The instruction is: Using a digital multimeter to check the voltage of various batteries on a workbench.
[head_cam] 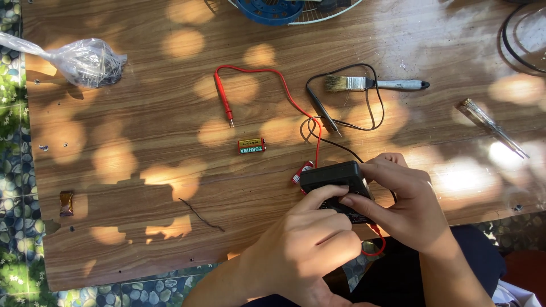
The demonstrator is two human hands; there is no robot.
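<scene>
Both hands grip a small black multimeter [335,181] at the near edge of the wooden surface [142,170]: left hand [310,236] wrapped under it with the thumb up on its edge, right hand [406,202] clasping the right side, fingers laid over the top. Only the plain matte plastic side shows, so I can't tell face from back. A small red part [302,171] pokes out at its left end, touching it. Risk, as I judge it: the meter hangs right at the surface edge, and the red lead [267,74] and black lead [324,108] trail from it across the wood, so a tug could drag the probes or pull a plug loose; a loose grip would drop it into the lap. A red rectangular 9-volt battery [251,145] lies flat, well apart from the hands. The wood is grained veneer, dappled with sun spots, with some screw holes. Also on it: a bristle paintbrush [375,84] with a pale handle, a clear-handled tester screwdriver [492,127], a crinkled clear plastic bag [85,59], a blue fan hub [270,10] inside a wire guard, and a thin stray wire [202,215].
</scene>
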